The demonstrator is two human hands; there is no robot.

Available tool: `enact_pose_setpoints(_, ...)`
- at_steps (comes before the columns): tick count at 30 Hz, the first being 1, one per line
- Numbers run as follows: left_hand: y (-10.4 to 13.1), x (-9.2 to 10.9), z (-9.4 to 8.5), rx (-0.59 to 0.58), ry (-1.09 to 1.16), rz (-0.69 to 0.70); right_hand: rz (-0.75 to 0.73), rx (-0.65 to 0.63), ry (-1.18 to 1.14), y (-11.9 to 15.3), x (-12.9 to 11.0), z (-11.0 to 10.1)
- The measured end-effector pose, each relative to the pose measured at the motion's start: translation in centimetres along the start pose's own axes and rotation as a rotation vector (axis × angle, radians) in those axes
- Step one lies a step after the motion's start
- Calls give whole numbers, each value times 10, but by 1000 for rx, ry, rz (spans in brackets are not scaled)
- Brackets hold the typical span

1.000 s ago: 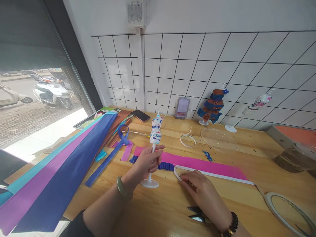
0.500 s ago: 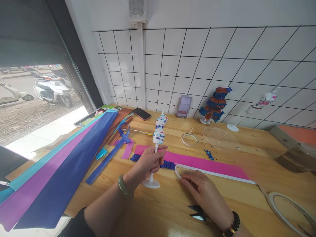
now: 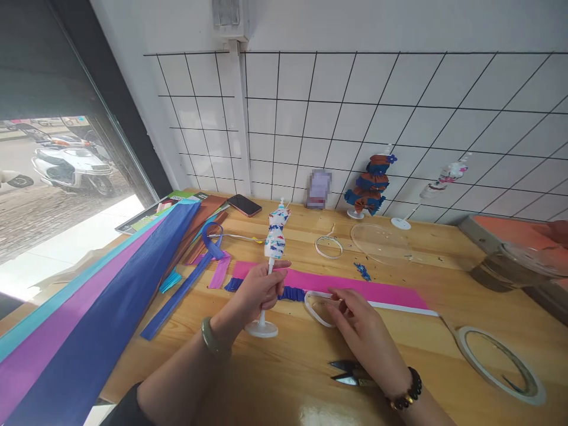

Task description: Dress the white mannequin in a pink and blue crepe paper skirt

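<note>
A small white dress form with blue and red patterned wrapping stands on a white base, and my left hand is closed round its pole. Over the curled white tape strip hovers my right hand, thumb and forefinger apart; whether it touches the strip is unclear. Along the near edge of a long pink crepe paper strip runs white tape. Pleated blue paper covers the left part of that edge, partly hidden behind my left hand. Black snips lie under my right wrist.
Coloured paper sheets and a blue strip lie at left. A tape roll rests at right. Behind are a phone, a small ring, a clear disc and two dressed forms, one orange and blue.
The view has shifted slightly to the right. My right hand has moved a little rightward and its fingertips have parted, showing more of the white loop. My left hand still grips the dress form.
</note>
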State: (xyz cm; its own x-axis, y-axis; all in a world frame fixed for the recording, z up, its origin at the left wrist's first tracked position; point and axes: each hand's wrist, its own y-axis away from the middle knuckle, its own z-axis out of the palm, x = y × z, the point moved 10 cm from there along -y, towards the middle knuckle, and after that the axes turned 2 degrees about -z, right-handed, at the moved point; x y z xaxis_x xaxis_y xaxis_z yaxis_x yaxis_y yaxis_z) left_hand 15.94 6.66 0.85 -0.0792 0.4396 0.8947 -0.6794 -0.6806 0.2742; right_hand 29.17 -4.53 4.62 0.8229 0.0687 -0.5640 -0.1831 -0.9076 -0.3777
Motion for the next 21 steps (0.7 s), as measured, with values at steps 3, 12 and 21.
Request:
enact_pose_setpoints(3, -1, 1, -3, 17, 8, 1, 32, 16, 18, 6, 4, -15)
enact_pose_setpoints(12, -2, -2, -3, 24, 25, -5, -227, -118, 342, 62, -13, -27)
enact_pose_setpoints(21, -6, -8, -6, 29, 3, -16, -648, 6, 430, 121, -27, -18)
